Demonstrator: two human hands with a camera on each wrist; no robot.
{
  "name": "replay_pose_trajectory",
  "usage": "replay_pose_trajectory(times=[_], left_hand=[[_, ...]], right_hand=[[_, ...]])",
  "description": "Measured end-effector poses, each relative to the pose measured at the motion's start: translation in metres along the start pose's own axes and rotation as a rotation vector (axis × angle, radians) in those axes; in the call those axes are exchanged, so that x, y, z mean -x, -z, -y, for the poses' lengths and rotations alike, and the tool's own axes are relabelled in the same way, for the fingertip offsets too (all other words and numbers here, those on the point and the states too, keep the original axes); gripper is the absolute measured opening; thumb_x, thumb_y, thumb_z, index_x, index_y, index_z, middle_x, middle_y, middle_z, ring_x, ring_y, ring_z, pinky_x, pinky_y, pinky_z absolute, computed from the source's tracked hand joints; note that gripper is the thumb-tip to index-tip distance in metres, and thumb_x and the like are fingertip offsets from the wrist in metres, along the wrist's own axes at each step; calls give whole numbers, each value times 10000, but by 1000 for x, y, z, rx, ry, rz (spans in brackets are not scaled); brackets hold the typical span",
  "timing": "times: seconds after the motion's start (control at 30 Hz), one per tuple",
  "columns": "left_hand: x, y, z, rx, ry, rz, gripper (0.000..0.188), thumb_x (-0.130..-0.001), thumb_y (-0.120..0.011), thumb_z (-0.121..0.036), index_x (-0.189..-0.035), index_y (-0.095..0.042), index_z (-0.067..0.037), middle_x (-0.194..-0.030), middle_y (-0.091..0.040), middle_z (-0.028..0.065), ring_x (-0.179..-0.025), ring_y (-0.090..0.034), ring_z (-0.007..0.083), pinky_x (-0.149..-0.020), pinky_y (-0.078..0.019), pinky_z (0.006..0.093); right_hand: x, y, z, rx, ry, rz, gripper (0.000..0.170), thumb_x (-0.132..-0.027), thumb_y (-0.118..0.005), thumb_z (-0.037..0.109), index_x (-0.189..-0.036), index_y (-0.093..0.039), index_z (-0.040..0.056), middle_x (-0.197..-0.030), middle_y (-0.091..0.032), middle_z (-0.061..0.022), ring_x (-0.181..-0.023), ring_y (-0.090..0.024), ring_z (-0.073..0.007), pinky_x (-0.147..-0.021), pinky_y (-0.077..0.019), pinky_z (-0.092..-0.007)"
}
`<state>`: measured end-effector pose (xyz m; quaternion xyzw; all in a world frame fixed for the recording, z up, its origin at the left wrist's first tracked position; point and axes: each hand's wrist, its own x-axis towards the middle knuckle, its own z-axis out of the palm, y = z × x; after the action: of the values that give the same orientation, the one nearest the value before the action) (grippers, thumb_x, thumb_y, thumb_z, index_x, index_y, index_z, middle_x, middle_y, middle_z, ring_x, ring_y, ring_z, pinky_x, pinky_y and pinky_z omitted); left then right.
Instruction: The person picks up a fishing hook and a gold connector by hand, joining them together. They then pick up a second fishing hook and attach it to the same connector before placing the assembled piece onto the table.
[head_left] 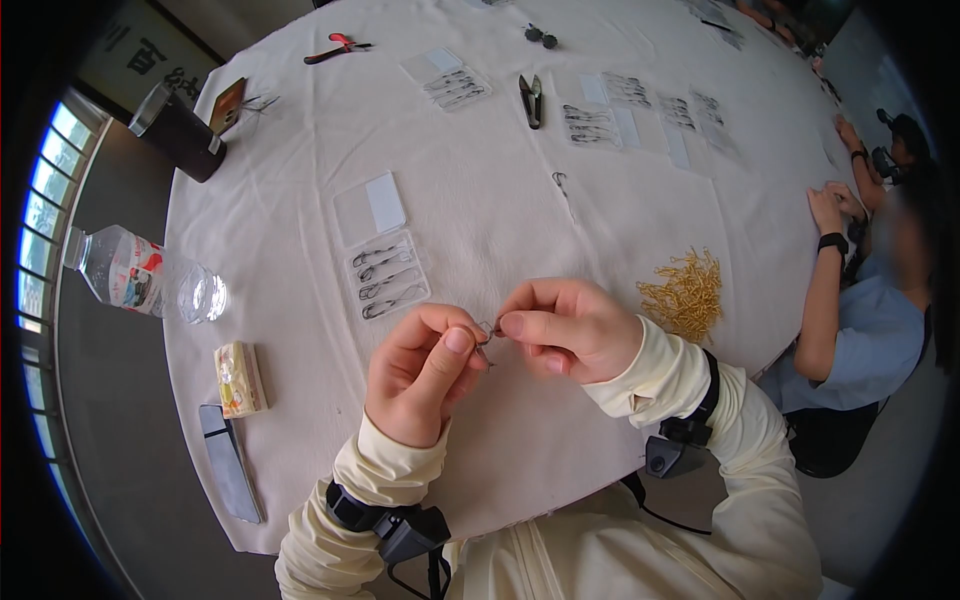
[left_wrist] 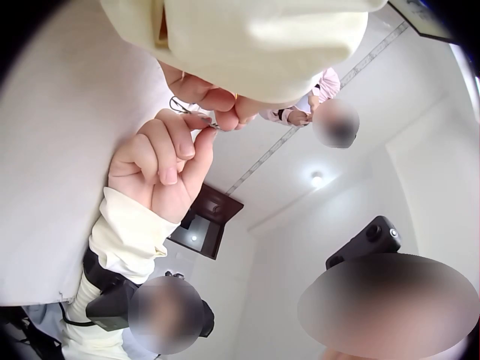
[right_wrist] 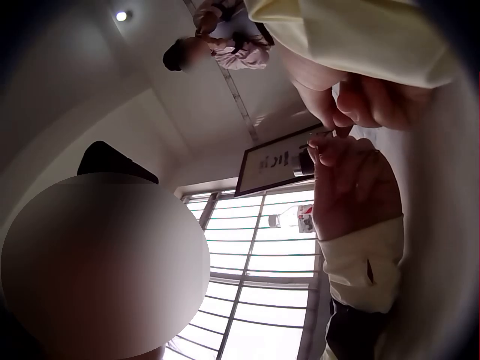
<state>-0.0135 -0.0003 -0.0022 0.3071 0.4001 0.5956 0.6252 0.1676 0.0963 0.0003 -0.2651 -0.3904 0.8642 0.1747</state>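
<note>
Over the near part of the table, my left hand [head_left: 418,378] and right hand [head_left: 575,332] meet fingertip to fingertip. Between them is a small dark metal wire hook [head_left: 484,342], mostly covered by the fingers. The left thumb and forefinger pinch it from one side, and the right thumb and forefinger pinch its other end. A thin wire loop [left_wrist: 177,106] sticks out beside the fingertips in the left wrist view. Just beyond the left hand lies an open clear plastic box [head_left: 388,275] with several dark hooks in it.
A pile of gold-coloured metal clips [head_left: 688,295] lies right of my hands. Farther off are black snips [head_left: 531,101], red-handled pliers [head_left: 338,48] and more hook boxes [head_left: 592,125]. A water bottle [head_left: 140,275], a tumbler [head_left: 180,133], a tissue pack [head_left: 240,380] and a phone [head_left: 230,465] line the left edge.
</note>
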Motion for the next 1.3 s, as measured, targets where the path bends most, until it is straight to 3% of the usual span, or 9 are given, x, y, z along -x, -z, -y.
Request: replay_pose_trajectory(times=[0.23,0.43,0.67,0.87,0.97,1.03,1.13,1.2,1.3], left_hand=[[-2,-7,-2,-110,13,-174,113,-995,-533,-133,-969,-563,-28,-785,-542,12,-590,-418,56,-528,-324,205],[4,-7,3,-128,-32,-203,109,-975,-602,-140,-950,-592,-34,-794,-605,0,-658,-498,38,-579,-379,186],[4,-11,11,-607,-349,-266,67,-924,-638,-32,-909,-583,4,-788,-632,20,-678,-547,40,-601,-432,194],[5,-18,6,-598,-310,-228,59,-940,-606,-26,-930,-593,32,-819,-655,51,-719,-595,73,-640,-477,209],[7,-19,4,-568,-255,-219,81,-952,-597,-41,-954,-594,39,-823,-649,56,-737,-605,84,-675,-489,213],[8,-20,1,-549,-246,-216,89,-958,-594,-49,-958,-591,40,-824,-646,57,-742,-605,86,-683,-489,213],[7,-19,3,-524,-251,-211,139,-981,-577,-121,-967,-587,17,-822,-616,34,-709,-550,71,-647,-450,205],[7,-19,3,-517,-265,-208,182,-999,-565,-186,-972,-585,-7,-819,-589,9,-672,-493,53,-604,-412,197],[9,-17,0,-536,-269,-205,94,-965,-588,-59,-956,-584,35,-822,-641,52,-724,-601,88,-658,-476,215]], right_hand=[[7,-18,3,445,416,-248,94,-905,-668,96,-937,-625,19,-751,-593,22,-619,-520,-56,-574,-436,-198],[-1,-16,-5,873,864,-124,44,-904,-636,26,-941,-613,31,-930,-633,-78,-757,-607,-107,-678,-501,-228],[0,-22,-12,474,601,-109,56,-927,-605,4,-978,-597,-20,-988,-651,-89,-886,-656,-135,-801,-544,-263],[5,-21,-7,460,505,-196,55,-925,-612,1,-956,-597,-42,-922,-667,-72,-864,-651,-110,-760,-555,-259],[4,-21,-7,531,559,-246,51,-894,-645,-10,-915,-602,-29,-887,-666,-62,-814,-657,-109,-709,-551,-252],[4,-19,-4,997,881,-272,106,-825,-686,-46,-871,-600,-5,-841,-654,-66,-736,-660,-153,-633,-537,-265],[2,-19,-2,1248,1141,-254,185,-739,-709,-73,-852,-590,13,-823,-631,-73,-686,-637,-209,-591,-519,-292],[0,-18,-3,1320,1192,-251,200,-716,-714,-71,-844,-586,16,-817,-624,-69,-673,-627,-220,-584,-518,-302],[-1,-18,-4,1435,1268,-246,219,-690,-721,-66,-833,-578,16,-811,-613,-65,-658,-615,-227,-576,-517,-313]])
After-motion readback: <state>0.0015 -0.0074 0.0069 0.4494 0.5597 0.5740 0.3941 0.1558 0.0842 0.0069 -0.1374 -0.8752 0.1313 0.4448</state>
